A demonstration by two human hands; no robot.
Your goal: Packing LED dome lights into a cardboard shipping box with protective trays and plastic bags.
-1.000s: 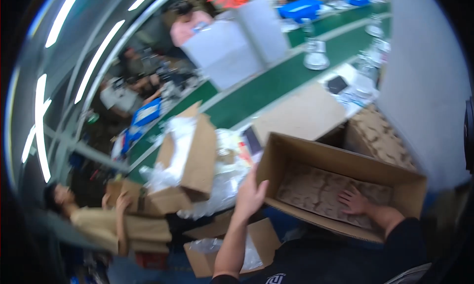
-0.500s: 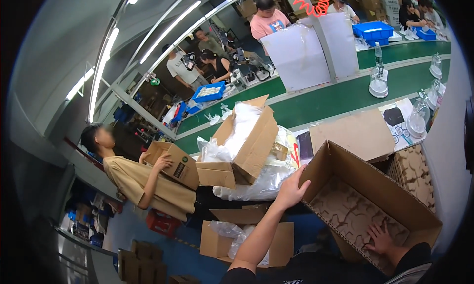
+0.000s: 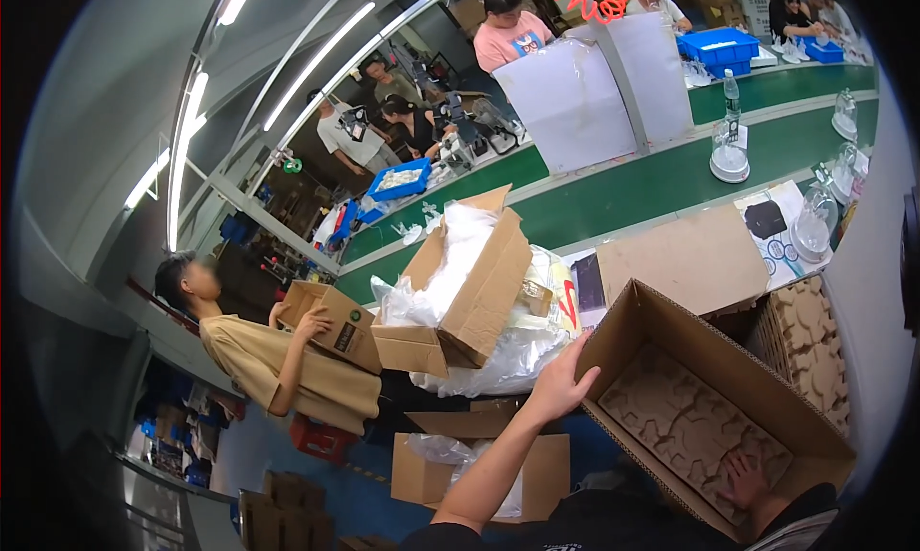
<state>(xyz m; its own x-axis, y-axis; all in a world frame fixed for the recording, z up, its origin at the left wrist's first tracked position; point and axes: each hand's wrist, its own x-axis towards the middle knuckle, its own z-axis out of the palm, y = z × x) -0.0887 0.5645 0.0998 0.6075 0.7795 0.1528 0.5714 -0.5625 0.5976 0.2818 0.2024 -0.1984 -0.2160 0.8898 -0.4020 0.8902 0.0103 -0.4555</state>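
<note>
A deep, open brown cardboard box [image 3: 738, 364] stands tilted in front of me at the right. On its bottom lies a moulded pulp tray [image 3: 671, 402] with shaped hollows. My left hand [image 3: 561, 386] grips the box's left edge, thumb on the inner side. Inside the box, my right hand [image 3: 745, 479] presses on the near right part of the tray, its fingers spread and nothing held. Beyond the box's right side is a stack of similar pulp trays [image 3: 810, 350], partly hidden by the box wall.
Left of my left hand stands an open carton [image 3: 489, 292] stuffed with white wrapping. A lower carton [image 3: 417, 474] holds clear plastic. A co-worker [image 3: 287, 359] at the left holds a box. The green conveyor [image 3: 613, 201] carries clear domes. A flat cardboard sheet [image 3: 680, 259] lies beyond my box.
My right hand has slid slightly along the tray toward the box's near right end. My left hand keeps its grip on the edge. The whole view has shifted a little.
</note>
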